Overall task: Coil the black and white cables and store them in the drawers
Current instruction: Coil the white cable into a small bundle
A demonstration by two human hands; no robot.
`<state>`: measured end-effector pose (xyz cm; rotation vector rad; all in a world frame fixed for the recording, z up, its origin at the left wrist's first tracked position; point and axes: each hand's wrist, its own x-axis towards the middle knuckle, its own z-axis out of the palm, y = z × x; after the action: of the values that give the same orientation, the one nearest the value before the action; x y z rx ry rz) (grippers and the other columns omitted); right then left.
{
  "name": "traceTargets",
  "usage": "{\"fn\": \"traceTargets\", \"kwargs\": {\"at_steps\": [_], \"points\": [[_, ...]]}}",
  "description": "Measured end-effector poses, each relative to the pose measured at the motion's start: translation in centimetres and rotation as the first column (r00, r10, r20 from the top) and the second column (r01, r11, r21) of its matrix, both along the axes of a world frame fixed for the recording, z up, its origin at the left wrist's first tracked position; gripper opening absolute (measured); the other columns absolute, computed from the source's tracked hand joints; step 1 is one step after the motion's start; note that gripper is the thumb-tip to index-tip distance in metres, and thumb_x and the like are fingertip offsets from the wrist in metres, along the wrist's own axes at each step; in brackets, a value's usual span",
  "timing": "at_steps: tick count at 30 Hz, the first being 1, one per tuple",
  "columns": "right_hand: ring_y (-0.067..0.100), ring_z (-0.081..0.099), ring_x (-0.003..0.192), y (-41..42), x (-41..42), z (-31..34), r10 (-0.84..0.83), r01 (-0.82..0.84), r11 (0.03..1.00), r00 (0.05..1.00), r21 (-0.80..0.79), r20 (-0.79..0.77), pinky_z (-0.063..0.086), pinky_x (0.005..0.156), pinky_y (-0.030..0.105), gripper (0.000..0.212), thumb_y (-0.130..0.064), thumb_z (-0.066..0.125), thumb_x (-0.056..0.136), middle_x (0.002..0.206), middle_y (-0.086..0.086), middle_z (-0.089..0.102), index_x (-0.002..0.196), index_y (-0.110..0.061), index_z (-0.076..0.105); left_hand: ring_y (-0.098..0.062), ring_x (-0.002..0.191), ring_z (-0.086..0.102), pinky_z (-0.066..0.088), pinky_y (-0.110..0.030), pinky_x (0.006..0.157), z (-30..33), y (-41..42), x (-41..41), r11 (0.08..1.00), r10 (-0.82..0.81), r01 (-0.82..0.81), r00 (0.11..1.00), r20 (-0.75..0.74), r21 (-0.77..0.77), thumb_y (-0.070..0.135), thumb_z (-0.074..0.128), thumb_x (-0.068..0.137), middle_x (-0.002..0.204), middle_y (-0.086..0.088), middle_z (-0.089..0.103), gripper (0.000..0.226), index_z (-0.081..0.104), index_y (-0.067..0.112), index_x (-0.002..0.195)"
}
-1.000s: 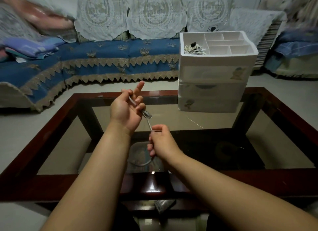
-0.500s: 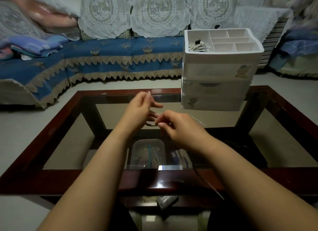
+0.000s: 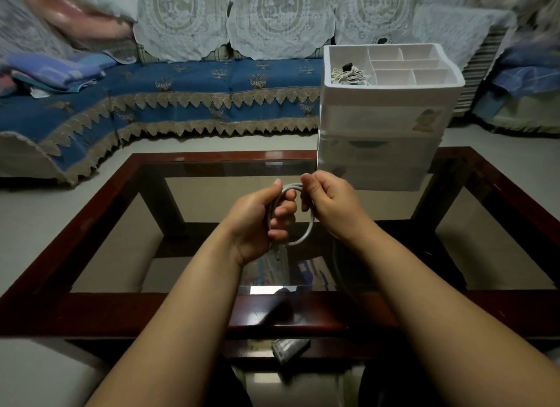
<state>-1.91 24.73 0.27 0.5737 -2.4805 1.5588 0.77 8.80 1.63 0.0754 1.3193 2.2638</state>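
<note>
Above the glass-topped table (image 3: 212,200), the left hand (image 3: 257,221) curls round 1 loop of thin white cable (image 3: 306,234) – the right hand (image 3: 330,203) pinches it at 12 o'clock – light, limp, probably springy, so grip the crossing.

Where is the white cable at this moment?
In the head view, the white cable is a loop held between the left hand and the right hand, above the glass table, in front of the white drawer unit.
</note>
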Motion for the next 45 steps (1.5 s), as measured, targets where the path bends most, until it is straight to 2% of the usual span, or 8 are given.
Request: {"fn": "traceTargets", "kwargs": {"at_steps": [12, 19, 24, 28, 30, 35, 39, 45], "points": [[0.005, 0.053, 0.060, -0.1, 0.0, -1.0, -0.107, 0.093, 0.992, 0.980, -0.089, -0.168, 0.042, 0.057, 0.016, 0.023, -0.031, 0.044, 0.098, 0.065, -0.006, 0.054, 0.083, -0.017, 0.055, -0.009, 0.061, 0.047, 0.045, -0.019, 0.053, -0.1, 0.1, 0.0, 0.965, -0.107, 0.098, 0.994, 0.026, 0.245, 0.024, 0.036, 0.096, 0.075, -0.001, 0.048, 0.025, 0.055, 0.007, 0.101], [0.012, 0.055, 0.061, -0.7, 0.1, -1.5, -0.183, 0.173, 0.983, 0.965, -0.069, -0.188, 0.046, 0.057, 0.033, 0.027, -0.039, 0.046, 0.095, 0.067, -0.005, 0.056, 0.083, -0.018, 0.056, -0.005, 0.040, 0.036, 0.033, -0.015, 0.039, -0.3, 0.8, -0.5, 0.984, -0.080, 0.083, 0.996, -0.024, 0.158, 0.035, 0.030, 0.101, 0.046, 0.007, 0.036, 0.038, 0.053, 0.012, 0.082], [0.004, 0.049, 0.056, -1.4, 0.0, -1.6, -0.165, 0.152, 0.969, 0.985, -0.194, -0.052, 0.042, 0.056, 0.024, 0.026, -0.031, 0.045, 0.098, 0.063, -0.005, 0.053, 0.079, -0.018, 0.055, -0.005, 0.038, 0.037, 0.039, -0.017, 0.042, -0.4, 1.7, -0.3, 0.994, 0.085, -0.079, 0.992, -0.092, 0.069, 0.038, 0.030, 0.102, 0.044, 0.008, 0.034, 0.042, 0.054, 0.012, 0.080], [0.031, 0.062, 0.073, -1.5, 0.0, -1.7, -0.013, 0.071, 0.949, 0.982, -0.307, 0.186, 0.051, 0.071, 0.045, 0.032, -0.029, 0.037, 0.102, 0.081, 0.020, 0.063, 0.099, -0.009, 0.061, -0.002, 0.030, 0.034, 0.026, -0.010, 0.030, -0.5, 1.5, -0.5, 0.968, 0.088, -0.086, 0.996, 0.002, 0.236, 0.038, 0.028, 0.103, 0.052, 0.004, 0.049, 0.045, 0.057, 0.007, 0.089], [0.024, 0.064, 0.067, -1.9, 0.2, -2.0, 0.034, 0.073, 0.939, 0.953, -0.336, 0.301, 0.054, 0.065, 0.037, 0.032, -0.028, 0.034, 0.103, 0.078, 0.015, 0.065, 0.106, -0.010, 0.060, -0.003, 0.030, 0.036, 0.026, -0.009, 0.030, -0.6, 1.0, -0.8, 0.938, 0.143, -0.149, 0.989, 0.044, 0.313, 0.040, 0.026, 0.103, 0.069, -0.002, 0.062, 0.048, 0.058, 0.005, 0.100], [0.015, 0.060, 0.068, -3.5, 2.1, -2.6, 0.071, -0.115, 0.990, 0.914, 0.087, 0.398, 0.050, 0.062, 0.030, 0.036, -0.028, 0.040, 0.101, 0.089, 0.003, 0.059, 0.133, -0.016, 0.030, -0.004, 0.034, 0.034, 0.028, -0.011, 0.032, -0.6, -0.7, -2.0, 0.830, 0.413, -0.424, 0.904, 0.112, 0.361, 0.040, 0.025, 0.103, 0.113, -0.011, 0.066, 0.049, 0.058, 0.005, 0.114], [0.033, 0.062, 0.095, -3.7, 3.7, -3.8, 0.041, -0.201, 0.726, 0.967, 0.658, 0.250, 0.047, 0.073, 0.038, 0.052, -0.023, 0.048, 0.096, 0.119, 0.016, 0.057, 0.140, -0.018, 0.022, -0.004, 0.037, 0.032, 0.028, -0.013, 0.034, -0.5, -1.9, -2.9, 0.705, 0.616, -0.631, 0.771, 0.163, 0.324, 0.036, 0.029, 0.103, 0.116, -0.012, 0.068, 0.044, 0.059, 0.005, 0.110], [0.033, 0.061, 0.095, -3.0, 4.6, -2.1, 0.080, -0.143, 0.425, 0.989, 0.894, 0.121, 0.042, 0.063, 0.037, 0.067, -0.007, 0.046, 0.092, 0.113, 0.012, 0.062, 0.149, -0.027, 0.015, -0.004, 0.041, 0.030, 0.029, -0.014, 0.038, -0.6, -2.1, -3.1, 0.752, 0.656, -0.650, 0.754, -0.029, 0.112, 0.032, 0.032, 0.102, 0.122, -0.008, 0.065, 0.031, 0.055, 0.011, 0.099]]}}
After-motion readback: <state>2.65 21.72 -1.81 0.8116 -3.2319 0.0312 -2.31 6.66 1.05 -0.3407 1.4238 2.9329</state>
